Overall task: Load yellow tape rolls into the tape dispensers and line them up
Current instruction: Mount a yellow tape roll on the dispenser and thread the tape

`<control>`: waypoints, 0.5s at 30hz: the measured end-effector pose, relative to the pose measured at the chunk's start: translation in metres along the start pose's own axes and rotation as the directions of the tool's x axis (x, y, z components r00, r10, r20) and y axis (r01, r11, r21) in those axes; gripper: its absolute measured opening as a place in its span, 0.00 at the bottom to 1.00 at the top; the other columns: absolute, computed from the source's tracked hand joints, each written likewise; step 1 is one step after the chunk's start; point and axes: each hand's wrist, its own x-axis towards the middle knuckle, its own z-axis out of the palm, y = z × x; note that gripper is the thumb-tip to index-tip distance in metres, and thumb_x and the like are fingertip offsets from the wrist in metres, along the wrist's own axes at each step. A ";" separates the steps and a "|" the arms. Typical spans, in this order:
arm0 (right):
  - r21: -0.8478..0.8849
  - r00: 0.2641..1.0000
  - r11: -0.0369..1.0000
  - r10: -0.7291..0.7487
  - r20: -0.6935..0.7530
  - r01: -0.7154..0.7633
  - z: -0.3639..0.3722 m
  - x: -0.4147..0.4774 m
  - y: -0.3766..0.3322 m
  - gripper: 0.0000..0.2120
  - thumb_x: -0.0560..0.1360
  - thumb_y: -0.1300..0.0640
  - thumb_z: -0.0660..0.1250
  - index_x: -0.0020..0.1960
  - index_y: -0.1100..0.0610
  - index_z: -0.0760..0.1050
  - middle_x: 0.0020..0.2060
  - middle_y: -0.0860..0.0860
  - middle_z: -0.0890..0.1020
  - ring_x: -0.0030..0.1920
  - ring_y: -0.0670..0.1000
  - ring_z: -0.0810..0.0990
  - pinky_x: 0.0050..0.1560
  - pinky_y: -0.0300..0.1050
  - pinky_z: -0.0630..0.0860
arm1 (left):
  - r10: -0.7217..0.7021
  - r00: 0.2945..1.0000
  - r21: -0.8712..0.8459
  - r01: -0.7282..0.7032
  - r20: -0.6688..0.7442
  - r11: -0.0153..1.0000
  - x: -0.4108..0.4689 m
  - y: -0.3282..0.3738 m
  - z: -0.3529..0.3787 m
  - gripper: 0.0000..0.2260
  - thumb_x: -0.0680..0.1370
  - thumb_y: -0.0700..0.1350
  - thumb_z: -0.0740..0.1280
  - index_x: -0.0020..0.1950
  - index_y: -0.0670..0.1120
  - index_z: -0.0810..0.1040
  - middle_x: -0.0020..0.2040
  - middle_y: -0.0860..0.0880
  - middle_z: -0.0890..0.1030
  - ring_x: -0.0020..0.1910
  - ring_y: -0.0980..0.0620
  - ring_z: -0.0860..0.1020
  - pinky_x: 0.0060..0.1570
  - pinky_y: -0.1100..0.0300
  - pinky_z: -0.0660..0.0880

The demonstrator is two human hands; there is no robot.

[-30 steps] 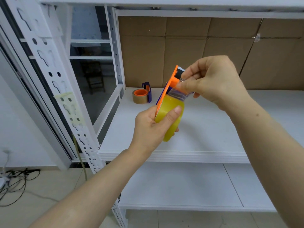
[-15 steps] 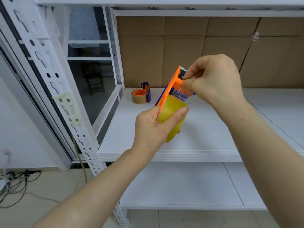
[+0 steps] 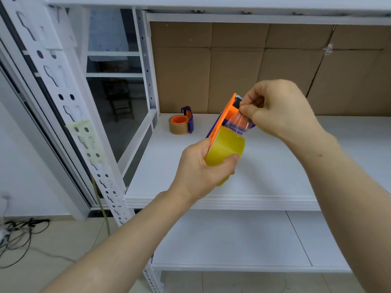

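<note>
A yellow tape roll (image 3: 226,148) sits in an orange and blue tape dispenser (image 3: 227,112), held in the air above the white shelf (image 3: 275,166). My left hand (image 3: 203,172) grips the roll and the dispenser's lower end, thumb across the roll. My right hand (image 3: 279,111) pinches the loose clear end of the tape (image 3: 238,123) near the dispenser's top end. A second dispenser (image 3: 183,123), blue with an orange core and a brownish roll, stands at the shelf's back left.
Brown cardboard (image 3: 264,68) lines the back of the shelf. A white perforated upright (image 3: 84,132) stands at the left, and a lower shelf (image 3: 232,237) lies beneath. Cables (image 3: 19,231) trail on the floor at the far left.
My right hand has drawn the tape end a little higher toward the dispenser's top end. The left hand keeps its hold, and the view has drifted slightly.
</note>
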 end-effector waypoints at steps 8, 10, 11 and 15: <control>-0.081 0.918 0.974 -0.227 -0.325 0.212 0.019 -0.003 0.009 0.06 0.73 0.59 0.65 0.47 0.60 0.79 0.42 0.57 0.82 0.43 0.58 0.79 0.42 0.47 0.71 | -0.012 0.999 -0.115 0.008 -0.030 0.993 0.009 0.010 -0.002 0.05 0.71 0.44 0.67 0.42 0.43 0.78 0.30 0.43 0.79 0.26 0.51 0.78 0.27 0.58 0.76; -0.080 0.899 0.969 -0.246 -0.363 0.233 0.016 -0.001 0.008 0.07 0.73 0.57 0.65 0.46 0.59 0.80 0.42 0.56 0.83 0.43 0.56 0.80 0.42 0.44 0.70 | -0.021 1.000 -0.117 0.019 -0.015 0.993 0.009 0.012 -0.002 0.05 0.71 0.45 0.67 0.42 0.44 0.78 0.32 0.39 0.79 0.27 0.50 0.78 0.28 0.58 0.76; -0.066 0.902 0.969 -0.246 -0.354 0.238 0.014 0.001 0.006 0.08 0.73 0.56 0.65 0.46 0.59 0.80 0.43 0.55 0.83 0.45 0.54 0.79 0.43 0.41 0.69 | -0.025 1.000 -0.108 0.024 -0.007 0.994 0.008 0.013 -0.002 0.05 0.71 0.46 0.67 0.42 0.45 0.78 0.33 0.37 0.80 0.27 0.49 0.79 0.28 0.58 0.77; 0.076 0.952 0.977 -0.174 -0.253 0.199 0.009 0.010 0.002 0.08 0.72 0.55 0.67 0.47 0.57 0.81 0.44 0.51 0.83 0.45 0.44 0.75 0.47 0.39 0.72 | -0.061 0.996 -0.086 0.056 -0.059 0.995 0.007 0.010 -0.003 0.05 0.74 0.47 0.68 0.40 0.47 0.78 0.38 0.32 0.81 0.30 0.45 0.79 0.28 0.59 0.78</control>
